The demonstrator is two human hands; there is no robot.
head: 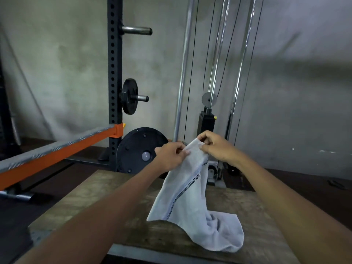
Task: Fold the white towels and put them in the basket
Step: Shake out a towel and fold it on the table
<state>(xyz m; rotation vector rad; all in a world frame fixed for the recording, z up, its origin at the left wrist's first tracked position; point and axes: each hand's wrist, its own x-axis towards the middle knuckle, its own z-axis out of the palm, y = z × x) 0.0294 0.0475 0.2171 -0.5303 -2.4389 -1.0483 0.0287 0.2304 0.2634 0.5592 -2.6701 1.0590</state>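
A white towel point(192, 199) with a dark checkered stripe hangs from both my hands above a wooden table point(106, 202). My left hand point(170, 155) pinches its top edge on the left. My right hand point(214, 146) pinches the top corner just beside it. The towel's lower end lies bunched on the table near the front right. No basket is in view.
A black rack upright point(114, 73) with weight plates point(141, 147) stands behind the table on the left. An orange and grey bar point(57, 149) slants in from the left. Chrome rods and cables point(219, 63) of a pulley machine rise behind the table.
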